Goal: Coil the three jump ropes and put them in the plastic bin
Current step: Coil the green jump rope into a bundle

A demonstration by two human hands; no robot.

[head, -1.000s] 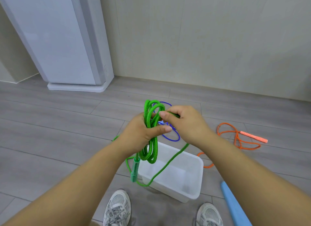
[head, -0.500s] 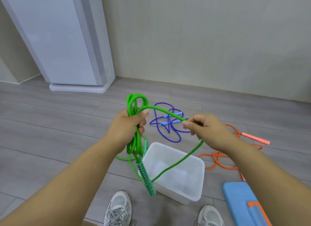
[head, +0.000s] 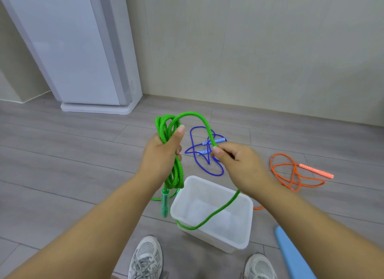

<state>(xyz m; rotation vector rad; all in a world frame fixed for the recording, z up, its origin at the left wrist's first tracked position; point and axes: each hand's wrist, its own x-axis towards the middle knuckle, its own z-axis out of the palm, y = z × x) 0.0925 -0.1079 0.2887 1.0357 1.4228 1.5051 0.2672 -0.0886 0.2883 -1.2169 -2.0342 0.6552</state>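
My left hand [head: 161,154] grips a bundle of loops of the green jump rope [head: 176,174], one green handle dangling below it. My right hand [head: 236,164] pinches the free strand, which arcs up from the bundle and hangs down across the white plastic bin [head: 245,222] on the floor below my hands. The bin holds no rope inside. The blue jump rope [head: 197,150] lies uncoiled on the floor beyond the bin. To the right, the orange jump rope [head: 291,170] lies loose on the floor, apart from the bin.
A white appliance [head: 83,50] stands at the back left against the beige wall. A light blue object [head: 291,256] lies at the lower right. My two grey sneakers [head: 145,258] stand just in front of the bin on the grey plank floor.
My right hand has drawn the free strand back toward the left hand, raising a fresh arc over the bundle. The dangling handle has swung up closer to my left hand.
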